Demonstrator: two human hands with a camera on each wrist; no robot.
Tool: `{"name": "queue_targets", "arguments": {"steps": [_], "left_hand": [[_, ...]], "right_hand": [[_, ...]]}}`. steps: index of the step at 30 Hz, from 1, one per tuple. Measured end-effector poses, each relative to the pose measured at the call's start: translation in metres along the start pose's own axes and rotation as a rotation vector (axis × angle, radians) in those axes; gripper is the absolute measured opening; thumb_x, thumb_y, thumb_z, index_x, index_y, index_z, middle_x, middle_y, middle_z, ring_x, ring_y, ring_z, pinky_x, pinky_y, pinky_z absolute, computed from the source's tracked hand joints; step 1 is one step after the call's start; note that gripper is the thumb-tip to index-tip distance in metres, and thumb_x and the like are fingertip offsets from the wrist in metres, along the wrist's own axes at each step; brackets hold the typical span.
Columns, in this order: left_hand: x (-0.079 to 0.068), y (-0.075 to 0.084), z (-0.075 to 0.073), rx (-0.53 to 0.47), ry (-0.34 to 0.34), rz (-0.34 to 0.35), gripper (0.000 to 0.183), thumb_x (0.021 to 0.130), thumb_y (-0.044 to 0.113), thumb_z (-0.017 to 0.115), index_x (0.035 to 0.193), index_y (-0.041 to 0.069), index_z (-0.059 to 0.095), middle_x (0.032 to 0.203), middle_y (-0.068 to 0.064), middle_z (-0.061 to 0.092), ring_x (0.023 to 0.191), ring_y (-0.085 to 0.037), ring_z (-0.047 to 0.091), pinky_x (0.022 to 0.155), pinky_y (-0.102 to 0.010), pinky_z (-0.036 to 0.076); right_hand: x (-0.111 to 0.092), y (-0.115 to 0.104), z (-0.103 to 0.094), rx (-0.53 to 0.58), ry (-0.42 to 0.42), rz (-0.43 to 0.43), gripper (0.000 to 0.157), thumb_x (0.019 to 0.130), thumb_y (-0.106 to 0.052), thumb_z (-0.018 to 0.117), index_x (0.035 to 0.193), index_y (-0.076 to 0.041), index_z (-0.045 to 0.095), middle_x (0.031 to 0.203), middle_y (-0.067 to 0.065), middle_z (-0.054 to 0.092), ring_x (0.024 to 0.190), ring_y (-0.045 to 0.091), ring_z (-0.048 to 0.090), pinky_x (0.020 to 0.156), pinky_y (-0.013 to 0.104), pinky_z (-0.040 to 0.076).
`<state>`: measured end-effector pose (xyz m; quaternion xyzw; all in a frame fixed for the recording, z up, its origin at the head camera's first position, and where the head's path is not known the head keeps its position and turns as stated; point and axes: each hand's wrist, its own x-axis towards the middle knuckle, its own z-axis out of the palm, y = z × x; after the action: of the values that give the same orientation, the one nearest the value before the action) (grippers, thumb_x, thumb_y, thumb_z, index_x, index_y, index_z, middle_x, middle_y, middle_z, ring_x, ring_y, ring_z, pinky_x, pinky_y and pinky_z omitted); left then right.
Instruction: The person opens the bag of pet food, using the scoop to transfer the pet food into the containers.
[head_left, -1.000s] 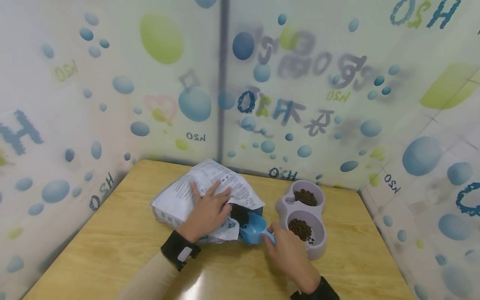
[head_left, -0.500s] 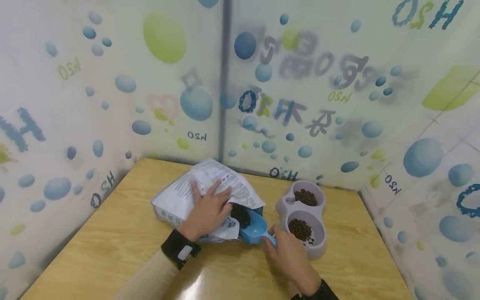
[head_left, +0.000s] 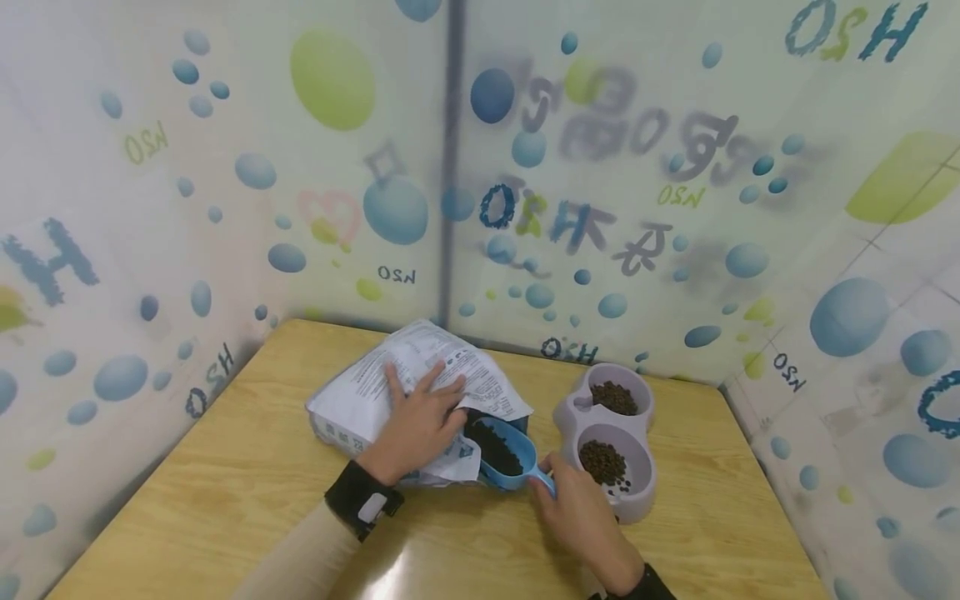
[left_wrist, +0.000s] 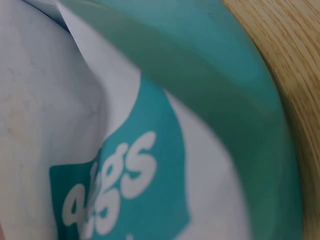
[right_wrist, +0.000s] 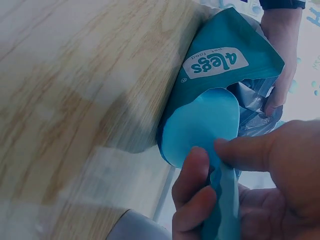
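Note:
A white and teal pet food bag [head_left: 442, 367] lies on the table with its mouth facing right. My left hand [head_left: 416, 429] rests on top of it, fingers spread and mostly straight, the thumb right at the mouth's edge. My right hand [head_left: 581, 508] grips the handle of a blue scoop [head_left: 525, 446], whose front end is inside the bag's mouth. Dark kibble [head_left: 495, 448] fills much of the scoop. In the right wrist view, thumb and fingers wrap the handle and the scoop's underside [right_wrist: 205, 125] shows. Folded bag film [left_wrist: 145, 165] fills most of the left wrist view.
Right of the bag stands a lilac double pet bowl [head_left: 637, 492], close beside my right hand, with brown kibble in both hollows. The wooden table [head_left: 202, 492] meets patterned walls [head_left: 360, 167] at the back and sides.
The scoop now holds kibble along most of its length, where its near part was bare before. Both hands have kept nearly the same places; the view has shifted slightly.

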<state>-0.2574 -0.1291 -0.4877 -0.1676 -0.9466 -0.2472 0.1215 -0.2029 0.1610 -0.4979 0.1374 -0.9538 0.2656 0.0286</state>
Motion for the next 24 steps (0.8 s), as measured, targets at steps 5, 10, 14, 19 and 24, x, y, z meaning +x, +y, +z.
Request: {"name": "queue_targets", "arguments": {"steps": [5, 10, 14, 19, 24], "left_hand": [[0.0005, 0.0006, -0.0007, -0.003, -0.015, -0.005, 0.054, 0.117, 0.04, 0.05, 0.15, 0.009, 0.078, 0.173, -0.009, 0.063, 0.182, -0.04, 0.028, 0.129, -0.089, -0.03], [0.0011, -0.0003, 0.0003, 0.004, -0.012, -0.005, 0.053, 0.117, 0.04, 0.05, 0.149, 0.009, 0.078, 0.173, -0.009, 0.063, 0.182, -0.04, 0.029, 0.129, -0.09, -0.029], [0.0011, -0.0005, 0.0009, 0.006, -0.011, -0.004, 0.053, 0.117, 0.04, 0.049, 0.149, 0.009, 0.078, 0.173, -0.008, 0.063, 0.182, -0.04, 0.029, 0.129, -0.09, -0.029], [0.0008, -0.0002, 0.0001, 0.004, -0.012, -0.005, 0.053, 0.117, 0.04, 0.049, 0.151, 0.01, 0.078, 0.173, -0.008, 0.062, 0.182, -0.039, 0.028, 0.129, -0.09, -0.03], [0.0008, -0.0002, 0.0004, 0.01, -0.013, -0.01, 0.053, 0.117, 0.04, 0.049, 0.15, 0.01, 0.078, 0.173, -0.007, 0.062, 0.182, -0.039, 0.028, 0.129, -0.09, -0.03]], "right_hand": [[0.0004, 0.003, 0.0013, 0.032, -0.013, 0.0, 0.017, 0.11, -0.023, 0.082, 0.115, -0.009, 0.074, 0.096, 0.002, 0.078, 0.082, 0.012, 0.066, 0.07, 0.037, 0.057], [-0.0007, 0.0033, 0.0002, 0.055, -0.022, 0.015, 0.014, 0.11, -0.02, 0.08, 0.115, -0.009, 0.073, 0.095, 0.001, 0.075, 0.082, 0.012, 0.063, 0.071, 0.034, 0.054], [-0.0022, 0.0036, -0.0015, 0.075, -0.01, 0.021, 0.013, 0.11, -0.019, 0.081, 0.114, -0.009, 0.073, 0.097, 0.002, 0.077, 0.085, 0.013, 0.066, 0.073, 0.034, 0.056], [-0.0035, 0.0049, -0.0036, 0.113, -0.002, 0.037, 0.016, 0.108, -0.02, 0.082, 0.113, -0.01, 0.072, 0.092, 0.0, 0.073, 0.081, 0.011, 0.063, 0.069, 0.029, 0.053], [-0.0047, 0.0073, -0.0052, 0.121, -0.005, 0.042, 0.016, 0.106, -0.021, 0.083, 0.111, -0.012, 0.071, 0.09, -0.002, 0.072, 0.079, 0.01, 0.062, 0.069, 0.028, 0.053]]}}
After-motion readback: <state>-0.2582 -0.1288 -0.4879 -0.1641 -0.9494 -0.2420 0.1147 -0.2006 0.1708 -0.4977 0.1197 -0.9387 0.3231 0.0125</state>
